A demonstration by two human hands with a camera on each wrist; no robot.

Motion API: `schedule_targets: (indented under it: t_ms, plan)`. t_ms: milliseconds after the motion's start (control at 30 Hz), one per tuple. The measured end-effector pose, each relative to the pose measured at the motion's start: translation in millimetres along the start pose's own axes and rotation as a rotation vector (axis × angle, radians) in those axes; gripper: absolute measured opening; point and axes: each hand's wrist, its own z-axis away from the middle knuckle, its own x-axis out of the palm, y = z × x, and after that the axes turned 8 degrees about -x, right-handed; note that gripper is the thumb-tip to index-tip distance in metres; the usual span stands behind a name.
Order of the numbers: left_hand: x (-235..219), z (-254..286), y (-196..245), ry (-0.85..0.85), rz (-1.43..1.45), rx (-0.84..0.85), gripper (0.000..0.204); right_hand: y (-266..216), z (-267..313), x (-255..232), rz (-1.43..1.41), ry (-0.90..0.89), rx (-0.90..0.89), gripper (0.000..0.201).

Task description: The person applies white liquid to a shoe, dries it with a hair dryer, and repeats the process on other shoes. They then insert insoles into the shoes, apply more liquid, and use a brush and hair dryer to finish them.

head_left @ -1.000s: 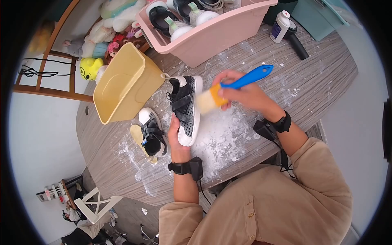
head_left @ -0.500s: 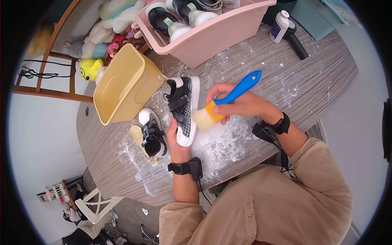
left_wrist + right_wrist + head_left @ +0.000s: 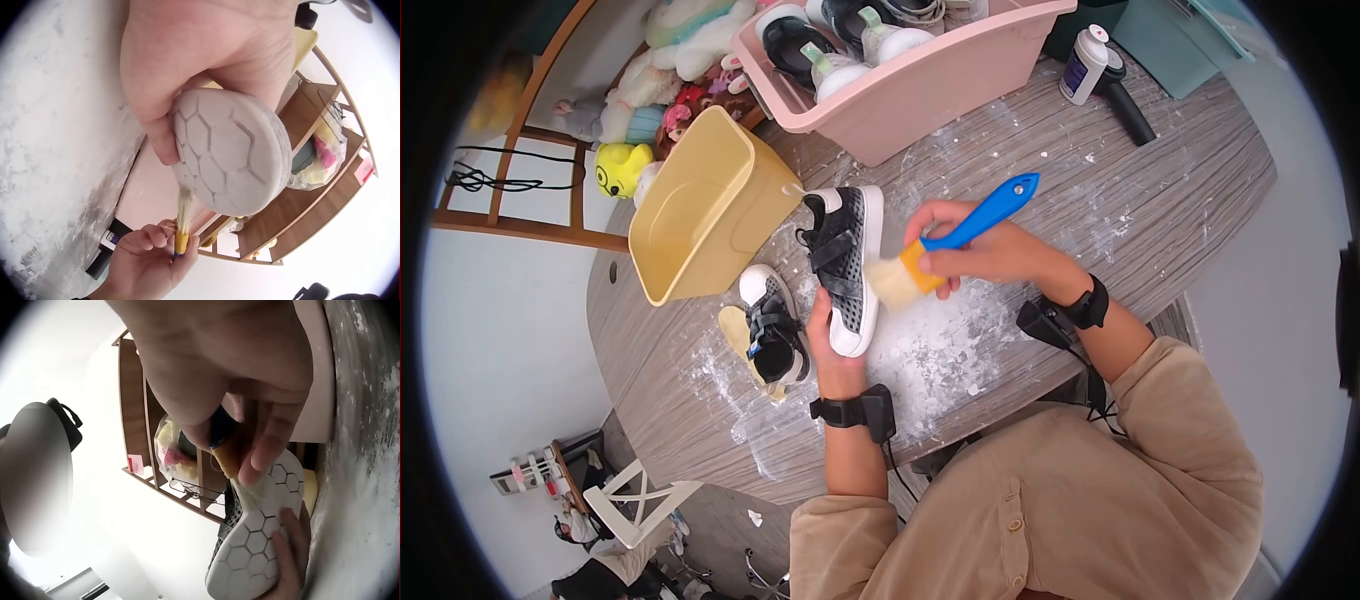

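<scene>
A black-and-white sneaker (image 3: 845, 265) with crossed straps is gripped near its white toe by my left hand (image 3: 825, 340), fingers around the sole. The hexagon-patterned sole (image 3: 215, 150) fills the middle of the left wrist view. My right hand (image 3: 990, 250) pinches a paintbrush (image 3: 990, 215) with a blue handle and yellow collar. Its pale bristles (image 3: 890, 285) touch the shoe's sole edge; in the right wrist view the bristles (image 3: 249, 497) lie against the sole. The matching sneaker (image 3: 775, 335) stands left of my left hand, beside a yellowish insole-shaped piece (image 3: 735, 330).
White powder and flakes lie over the wood-grain table (image 3: 945, 350). A yellow bin (image 3: 745, 220) is tipped at the left. Behind it, a pink bin (image 3: 940, 100) holds several shoes. A white bottle (image 3: 1085, 65), a black-handled tool (image 3: 1130, 110) and a teal bin (image 3: 1180, 50) are at back right.
The brush has moved down along the shoe's side toward the toe and a little left, its handle tilting more upright. The shoe has shifted slightly left in my left hand.
</scene>
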Motion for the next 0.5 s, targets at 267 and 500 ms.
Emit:
schedule_targets:
  t_ms: [267, 500]
  plan:
    - [-1.0, -2.2, -1.8, -0.087, -0.082, -0.003, 0.058, 2.0, -5.6, -10.8, -0.034, 0.437, -0.205, 0.025]
    - [-4.9, -2.7, -1.6, -0.011, -0.050, 0.018, 0.058, 4.6, -6.0, -6.6, 0.046, 0.313, -0.114, 0.025]
